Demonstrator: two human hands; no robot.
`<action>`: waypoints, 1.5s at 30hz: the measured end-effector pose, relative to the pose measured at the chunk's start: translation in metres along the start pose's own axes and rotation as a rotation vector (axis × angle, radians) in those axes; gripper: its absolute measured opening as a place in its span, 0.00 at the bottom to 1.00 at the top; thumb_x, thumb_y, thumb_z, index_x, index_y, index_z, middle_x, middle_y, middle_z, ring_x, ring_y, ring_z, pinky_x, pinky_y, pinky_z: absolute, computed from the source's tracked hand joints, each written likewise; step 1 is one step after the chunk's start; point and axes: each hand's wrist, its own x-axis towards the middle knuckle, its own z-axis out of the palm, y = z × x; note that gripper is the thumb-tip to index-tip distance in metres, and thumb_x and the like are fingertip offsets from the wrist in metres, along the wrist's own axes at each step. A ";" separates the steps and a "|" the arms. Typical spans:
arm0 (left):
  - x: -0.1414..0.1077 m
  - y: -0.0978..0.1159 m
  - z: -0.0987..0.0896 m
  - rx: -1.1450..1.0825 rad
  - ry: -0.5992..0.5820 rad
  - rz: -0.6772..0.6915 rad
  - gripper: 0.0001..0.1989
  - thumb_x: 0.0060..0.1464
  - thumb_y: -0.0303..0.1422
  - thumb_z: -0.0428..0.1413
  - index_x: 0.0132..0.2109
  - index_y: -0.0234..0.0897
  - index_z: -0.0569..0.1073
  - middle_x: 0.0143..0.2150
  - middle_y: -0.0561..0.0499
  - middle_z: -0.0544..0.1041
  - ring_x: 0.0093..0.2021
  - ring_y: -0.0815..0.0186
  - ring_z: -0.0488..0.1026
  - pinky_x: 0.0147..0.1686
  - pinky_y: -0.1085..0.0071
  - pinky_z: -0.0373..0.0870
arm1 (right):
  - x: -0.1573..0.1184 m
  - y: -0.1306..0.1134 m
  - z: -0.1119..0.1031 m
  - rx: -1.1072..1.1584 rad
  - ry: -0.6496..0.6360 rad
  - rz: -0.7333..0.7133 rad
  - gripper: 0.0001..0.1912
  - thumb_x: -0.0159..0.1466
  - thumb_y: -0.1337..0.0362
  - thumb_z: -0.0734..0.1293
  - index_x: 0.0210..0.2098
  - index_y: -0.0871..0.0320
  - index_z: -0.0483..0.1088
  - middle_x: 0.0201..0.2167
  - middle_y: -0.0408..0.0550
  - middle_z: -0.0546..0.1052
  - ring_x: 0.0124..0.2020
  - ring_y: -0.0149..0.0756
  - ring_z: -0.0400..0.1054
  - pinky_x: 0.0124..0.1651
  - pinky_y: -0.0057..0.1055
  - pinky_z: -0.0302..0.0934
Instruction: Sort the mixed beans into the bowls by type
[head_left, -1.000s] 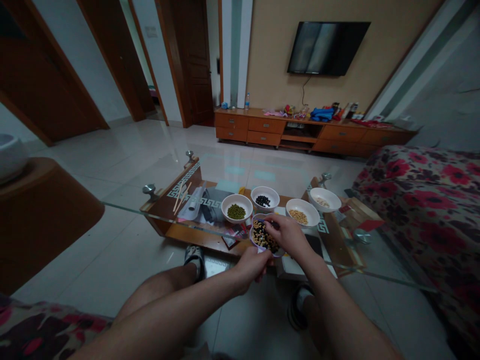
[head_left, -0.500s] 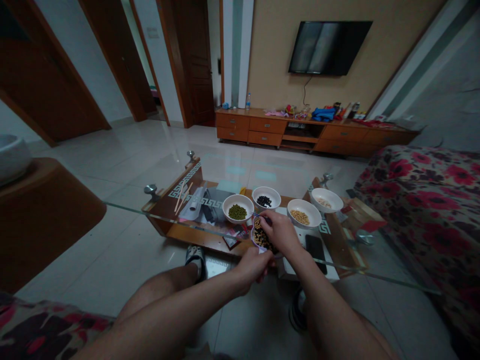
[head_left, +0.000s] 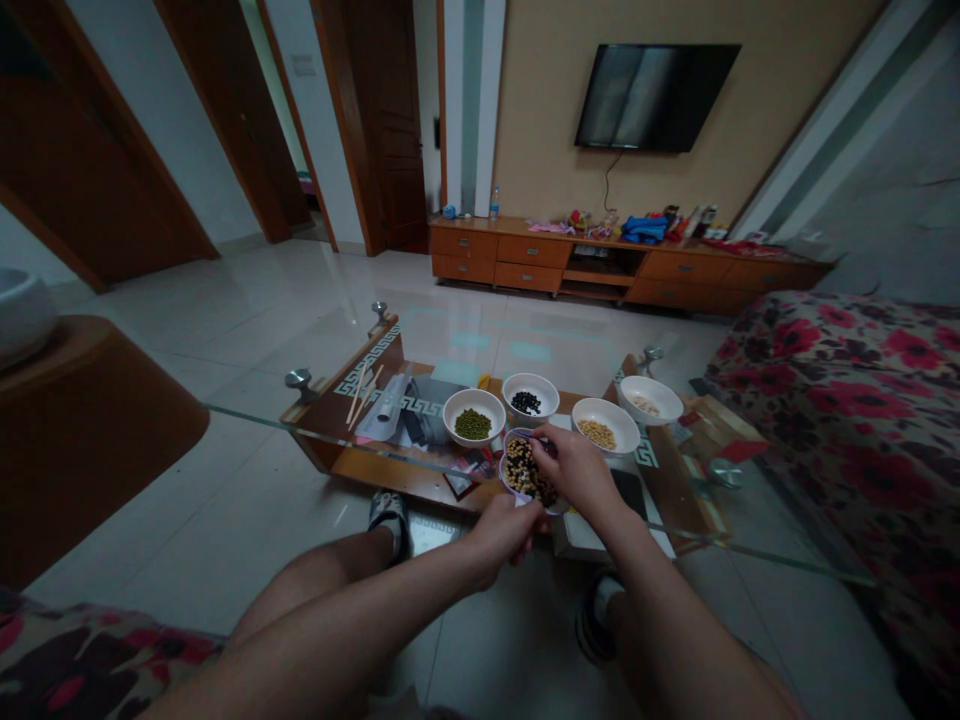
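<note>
My left hand [head_left: 508, 532] is closed on the near edge of a pale purple-rimmed bowl [head_left: 504, 478] of mixed dark and yellow beans. My right hand [head_left: 574, 465] is over that bowl's right side, fingers pinched on a slim tweezers-like tool [head_left: 527, 434]; its tip is too small to make out. Behind the mixed beans stand a white bowl [head_left: 448, 412] of green beans and a white bowl [head_left: 551, 390] of black beans. To their right are a white bowl [head_left: 634, 432] of yellow beans and a white bowl [head_left: 677, 405] with pale pieces.
A glass-topped table [head_left: 247, 412] carries the bowls. Chopsticks [head_left: 365, 398] lie at the left, near some papers. A dark phone [head_left: 631, 492] on a white box [head_left: 581, 537] is partly behind my right arm. At the right is a flowered sofa [head_left: 885, 400].
My right hand has drawn the tool back from beside the green-bean bowl to over the mixed beans, shifting slightly right. My left hand stays at the bowl's edge.
</note>
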 end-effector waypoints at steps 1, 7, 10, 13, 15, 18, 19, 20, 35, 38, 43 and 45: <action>0.000 0.000 0.000 0.002 -0.001 0.004 0.07 0.48 0.31 0.48 0.25 0.37 0.66 0.14 0.58 0.59 0.13 0.73 0.54 0.11 0.77 0.48 | -0.001 0.002 -0.001 -0.012 -0.011 0.002 0.12 0.64 0.60 0.59 0.40 0.54 0.73 0.35 0.48 0.79 0.36 0.37 0.71 0.36 0.29 0.57; -0.001 0.002 0.001 0.010 0.002 -0.024 0.07 0.49 0.31 0.48 0.25 0.37 0.66 0.14 0.57 0.59 0.13 0.73 0.54 0.11 0.77 0.47 | -0.008 0.010 -0.011 -0.041 -0.074 0.008 0.12 0.63 0.61 0.60 0.42 0.52 0.73 0.34 0.45 0.78 0.36 0.36 0.70 0.36 0.28 0.57; -0.002 0.003 0.001 0.006 0.001 -0.026 0.07 0.49 0.31 0.48 0.25 0.36 0.66 0.15 0.58 0.59 0.13 0.74 0.54 0.12 0.77 0.47 | -0.012 0.015 -0.015 -0.053 -0.114 0.023 0.12 0.63 0.60 0.60 0.41 0.53 0.73 0.33 0.46 0.78 0.34 0.35 0.70 0.35 0.27 0.56; -0.001 0.002 0.001 0.001 -0.005 -0.018 0.07 0.50 0.31 0.49 0.26 0.36 0.66 0.16 0.58 0.60 0.14 0.74 0.54 0.12 0.77 0.48 | -0.015 0.020 -0.016 -0.073 -0.161 0.039 0.12 0.63 0.60 0.60 0.39 0.55 0.73 0.33 0.47 0.78 0.33 0.35 0.70 0.34 0.27 0.55; 0.000 0.001 0.000 0.002 -0.012 -0.014 0.08 0.51 0.32 0.49 0.26 0.36 0.66 0.16 0.58 0.60 0.14 0.74 0.54 0.12 0.77 0.48 | -0.016 0.023 -0.016 -0.091 -0.184 0.044 0.11 0.62 0.60 0.61 0.39 0.55 0.73 0.33 0.48 0.78 0.33 0.35 0.70 0.34 0.27 0.55; 0.002 -0.001 0.000 0.000 -0.015 -0.015 0.08 0.51 0.33 0.49 0.26 0.36 0.66 0.16 0.58 0.59 0.14 0.74 0.54 0.12 0.78 0.47 | -0.018 0.025 -0.016 -0.108 -0.211 0.051 0.11 0.62 0.61 0.61 0.38 0.56 0.74 0.32 0.48 0.78 0.33 0.35 0.70 0.35 0.27 0.55; 0.003 -0.002 0.000 -0.002 -0.016 -0.013 0.08 0.51 0.34 0.49 0.26 0.36 0.66 0.16 0.58 0.59 0.14 0.74 0.54 0.12 0.78 0.47 | -0.018 0.026 -0.016 -0.107 -0.216 0.050 0.11 0.62 0.61 0.61 0.38 0.56 0.74 0.31 0.48 0.78 0.32 0.34 0.70 0.35 0.27 0.55; 0.003 -0.003 0.000 -0.003 -0.016 -0.012 0.08 0.51 0.34 0.50 0.26 0.36 0.66 0.16 0.58 0.60 0.14 0.74 0.54 0.12 0.78 0.47 | -0.018 0.026 -0.017 -0.103 -0.218 0.048 0.11 0.61 0.61 0.62 0.37 0.56 0.74 0.31 0.48 0.78 0.31 0.34 0.70 0.34 0.27 0.55; -0.002 0.002 0.000 0.008 -0.010 -0.009 0.09 0.52 0.33 0.48 0.26 0.36 0.66 0.15 0.58 0.59 0.13 0.74 0.53 0.12 0.78 0.48 | -0.018 0.014 -0.009 -0.022 -0.272 -0.033 0.10 0.63 0.62 0.61 0.37 0.56 0.73 0.31 0.48 0.77 0.31 0.34 0.69 0.32 0.27 0.54; -0.002 0.003 0.001 0.011 -0.010 -0.006 0.08 0.51 0.32 0.48 0.26 0.36 0.66 0.15 0.58 0.58 0.13 0.73 0.53 0.12 0.77 0.47 | -0.018 0.014 -0.007 -0.022 -0.278 -0.036 0.10 0.63 0.62 0.61 0.37 0.56 0.73 0.30 0.47 0.77 0.31 0.34 0.69 0.33 0.27 0.55; -0.003 0.004 0.001 0.017 -0.008 -0.023 0.08 0.51 0.32 0.48 0.25 0.36 0.66 0.14 0.58 0.58 0.13 0.73 0.53 0.13 0.77 0.47 | -0.018 0.013 -0.006 -0.018 -0.291 -0.036 0.10 0.63 0.62 0.61 0.37 0.56 0.73 0.31 0.48 0.77 0.32 0.35 0.69 0.34 0.28 0.56; -0.003 0.004 0.001 0.018 -0.010 -0.024 0.09 0.51 0.33 0.48 0.26 0.36 0.66 0.15 0.58 0.58 0.13 0.73 0.53 0.13 0.77 0.47 | -0.018 0.012 -0.006 -0.015 -0.292 -0.038 0.10 0.63 0.62 0.61 0.37 0.56 0.73 0.32 0.49 0.77 0.32 0.35 0.69 0.35 0.28 0.57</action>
